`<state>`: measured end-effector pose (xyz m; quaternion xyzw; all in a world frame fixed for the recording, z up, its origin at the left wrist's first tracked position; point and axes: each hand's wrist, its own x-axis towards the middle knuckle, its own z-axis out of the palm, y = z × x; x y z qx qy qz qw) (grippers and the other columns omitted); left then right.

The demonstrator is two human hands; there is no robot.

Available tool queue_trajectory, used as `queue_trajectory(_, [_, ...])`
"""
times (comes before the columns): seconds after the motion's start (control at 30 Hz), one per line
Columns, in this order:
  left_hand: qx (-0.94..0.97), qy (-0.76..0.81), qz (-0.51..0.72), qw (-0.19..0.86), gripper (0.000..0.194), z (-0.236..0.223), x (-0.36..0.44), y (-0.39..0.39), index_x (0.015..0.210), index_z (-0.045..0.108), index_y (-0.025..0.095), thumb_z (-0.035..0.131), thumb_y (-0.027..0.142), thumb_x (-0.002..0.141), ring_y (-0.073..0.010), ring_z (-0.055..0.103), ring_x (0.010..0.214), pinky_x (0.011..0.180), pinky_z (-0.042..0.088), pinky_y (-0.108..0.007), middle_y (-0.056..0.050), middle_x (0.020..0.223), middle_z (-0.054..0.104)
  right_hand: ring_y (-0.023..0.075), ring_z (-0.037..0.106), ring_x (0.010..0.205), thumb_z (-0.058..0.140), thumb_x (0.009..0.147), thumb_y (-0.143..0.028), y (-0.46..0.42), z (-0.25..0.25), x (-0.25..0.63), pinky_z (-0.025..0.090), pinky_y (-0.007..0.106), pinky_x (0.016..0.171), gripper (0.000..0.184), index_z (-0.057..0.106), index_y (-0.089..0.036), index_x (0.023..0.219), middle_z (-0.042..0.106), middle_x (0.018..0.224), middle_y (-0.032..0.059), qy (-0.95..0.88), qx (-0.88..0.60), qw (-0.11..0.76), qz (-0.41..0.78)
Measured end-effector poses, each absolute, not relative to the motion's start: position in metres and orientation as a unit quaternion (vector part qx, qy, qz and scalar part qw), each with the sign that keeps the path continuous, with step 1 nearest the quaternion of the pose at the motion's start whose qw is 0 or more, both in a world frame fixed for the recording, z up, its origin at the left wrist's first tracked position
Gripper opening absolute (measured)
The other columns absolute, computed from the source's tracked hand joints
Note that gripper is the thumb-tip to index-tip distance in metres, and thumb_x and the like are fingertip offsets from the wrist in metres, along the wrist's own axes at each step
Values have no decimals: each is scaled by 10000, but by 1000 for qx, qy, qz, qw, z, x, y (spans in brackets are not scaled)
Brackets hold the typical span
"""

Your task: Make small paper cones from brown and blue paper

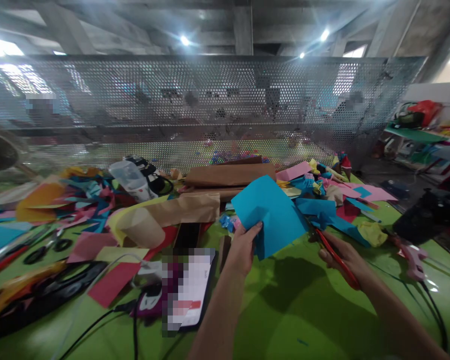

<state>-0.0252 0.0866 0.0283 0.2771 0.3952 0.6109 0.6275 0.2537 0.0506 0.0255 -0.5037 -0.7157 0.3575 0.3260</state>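
Observation:
My left hand (243, 247) is closed on the lower left corner of a blue paper sheet (268, 212), holding it tilted above the green table (292, 310). My right hand (341, 257) grips red-handled scissors (332, 252), whose blades reach the sheet's right edge. Both forearms come in from the bottom of the view.
Coloured paper scraps (337, 200) and brown paper rolls (195, 207) cover the table's far half. Black scissors (45, 247), a plastic bottle (131, 180), cables and a pink glue gun (410, 255) lie around. A perforated metal screen (210, 105) stands behind.

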Motion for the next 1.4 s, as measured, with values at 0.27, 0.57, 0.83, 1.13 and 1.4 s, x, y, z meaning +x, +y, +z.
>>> queue_trajectory(0.27, [313, 384, 593, 635, 576, 29, -23, 85, 1206, 726, 222, 898, 386, 681, -317, 669, 1177, 1037, 519, -471, -95, 1275, 732, 124, 487, 587, 603, 901, -626, 52, 15, 256, 442, 236, 521, 553, 631, -212, 1266, 502, 727, -23, -673, -511, 344, 408])
queue_trajectory(0.57, [323, 392, 587, 630, 636, 31, -22, 83, 1262, 701, 235, 899, 406, 683, -313, 662, 1189, 1032, 528, -462, -93, 1280, 729, 94, 369, 529, 606, 885, -666, 52, 11, 252, 345, 218, 451, 569, 602, -191, 1199, 379, 685, -57, -630, -521, 363, 446])
queue_trajectory(0.83, [322, 408, 575, 632, 584, 35, -22, 81, 1232, 719, 263, 887, 419, 694, -318, 638, 1232, 1053, 505, -463, -75, 1324, 709, 79, 336, 511, 635, 862, -671, 51, 14, 250, 294, 213, 446, 562, 613, -188, 1149, 385, 679, -59, -615, -522, 366, 463])
queue_trajectory(1.13, [320, 404, 581, 630, 607, 29, -23, 82, 1259, 716, 234, 885, 405, 701, -309, 644, 1227, 1090, 475, -464, -98, 1339, 699, 68, 326, 494, 667, 830, -677, 51, 17, 246, 272, 204, 423, 552, 631, -183, 1072, 395, 681, -54, -594, -529, 374, 477])
queue_trajectory(1.4, [326, 398, 584, 629, 638, 33, -22, 80, 1243, 725, 229, 907, 432, 665, -325, 641, 1232, 1102, 467, -474, -103, 1312, 713, 78, 330, 471, 674, 814, -698, 51, 17, 245, 272, 212, 401, 581, 638, -192, 1098, 384, 645, -56, -580, -532, 381, 486])
